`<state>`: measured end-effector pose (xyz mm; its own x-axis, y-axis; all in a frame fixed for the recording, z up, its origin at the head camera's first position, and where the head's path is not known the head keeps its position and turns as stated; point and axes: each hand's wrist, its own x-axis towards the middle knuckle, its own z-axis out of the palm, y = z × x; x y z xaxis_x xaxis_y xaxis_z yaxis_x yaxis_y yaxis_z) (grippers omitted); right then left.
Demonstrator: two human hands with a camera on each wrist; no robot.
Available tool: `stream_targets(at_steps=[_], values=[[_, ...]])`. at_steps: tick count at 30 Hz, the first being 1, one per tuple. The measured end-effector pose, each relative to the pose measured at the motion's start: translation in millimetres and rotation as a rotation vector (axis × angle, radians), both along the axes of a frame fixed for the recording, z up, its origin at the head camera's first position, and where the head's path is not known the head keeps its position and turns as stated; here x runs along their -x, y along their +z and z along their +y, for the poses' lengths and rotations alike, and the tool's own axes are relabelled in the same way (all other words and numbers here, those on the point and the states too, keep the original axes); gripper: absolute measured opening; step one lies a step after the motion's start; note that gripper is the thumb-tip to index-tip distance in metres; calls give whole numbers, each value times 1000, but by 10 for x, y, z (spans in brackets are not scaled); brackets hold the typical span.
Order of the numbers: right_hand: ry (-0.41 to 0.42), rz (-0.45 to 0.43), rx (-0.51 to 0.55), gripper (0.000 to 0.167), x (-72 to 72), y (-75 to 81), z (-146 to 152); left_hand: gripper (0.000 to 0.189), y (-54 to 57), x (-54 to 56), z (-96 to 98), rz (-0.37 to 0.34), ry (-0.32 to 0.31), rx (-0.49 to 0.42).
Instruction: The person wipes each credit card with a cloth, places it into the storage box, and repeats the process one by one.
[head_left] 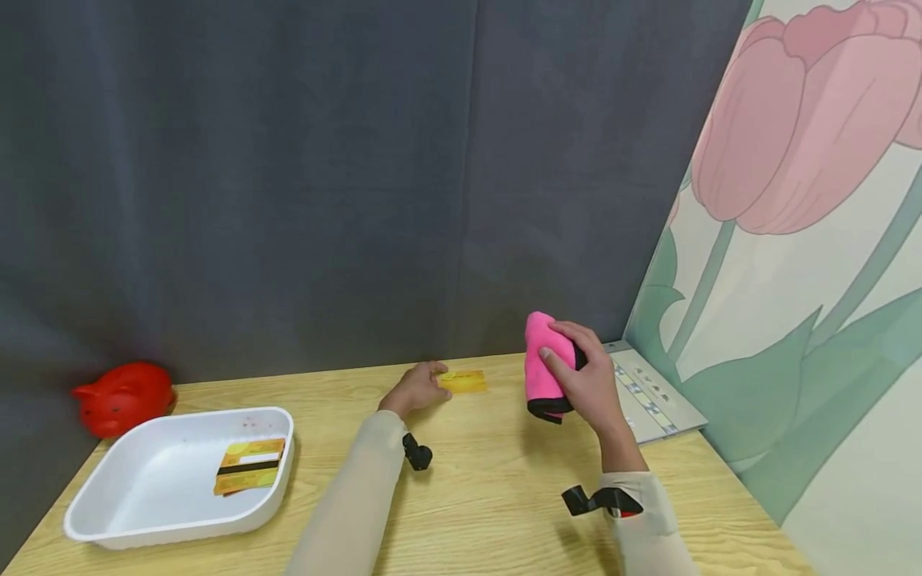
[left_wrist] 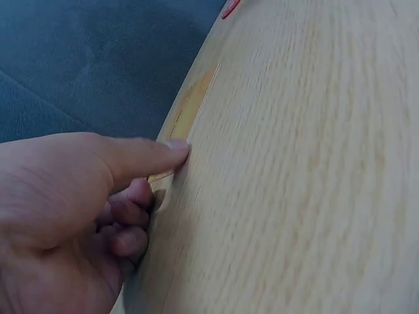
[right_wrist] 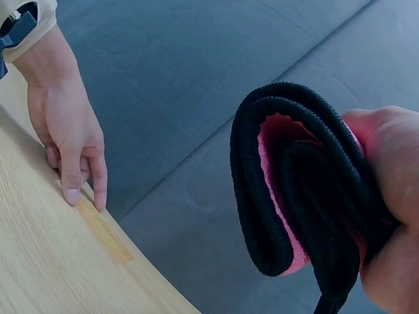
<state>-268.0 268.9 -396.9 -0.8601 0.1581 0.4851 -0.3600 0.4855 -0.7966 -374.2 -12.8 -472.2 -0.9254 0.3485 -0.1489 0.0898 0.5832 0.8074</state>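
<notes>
My left hand [head_left: 415, 389] is at the left end of a yellow-orange card [head_left: 468, 382] lying flat near the table's back edge. Thumb and index finger hold that card by its two long edges; in the left wrist view the other fingers [left_wrist: 127, 219] are curled under. Above the table, my right hand [head_left: 592, 386] grips a folded pink cloth [head_left: 542, 364] with black edging. The right wrist view shows the cloth's layered black border [right_wrist: 252, 203] from its end.
At left stands a white plastic tray [head_left: 166, 524] holding several yellow cards [head_left: 248, 466]. A red piggy bank [head_left: 124, 400] sits behind it. A flat pale box or booklet [head_left: 651, 400] lies at the right beside the tulip-patterned wall. Dark curtain [head_left: 302, 192] hangs behind the table.
</notes>
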Motion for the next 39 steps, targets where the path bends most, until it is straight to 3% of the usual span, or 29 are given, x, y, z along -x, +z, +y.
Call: stream_targets(at_steps=[5, 9, 17, 28, 34, 39], values=[[-2, -1, 8, 46, -4, 2, 5, 51, 27, -2, 26, 15, -29, 51], [-1, -11, 11, 46, -3, 11, 12, 46, 43, -4, 28, -14, -36, 67], [2, -15, 3, 47, -15, 40, 40, 49, 45, -38, 53, -33, -40, -5], [6, -28, -7, 47, -34, 25, 84, 47, -122, -110, 77, 130, -50, -31], [24, -21, -4, 47, -31, 26, 60, 42, -198, -212, -17, 158, -46, -128], [34, -4, -9, 46, -44, 48, 36, 44, -189, -320, -133, 121, -31, -322]])
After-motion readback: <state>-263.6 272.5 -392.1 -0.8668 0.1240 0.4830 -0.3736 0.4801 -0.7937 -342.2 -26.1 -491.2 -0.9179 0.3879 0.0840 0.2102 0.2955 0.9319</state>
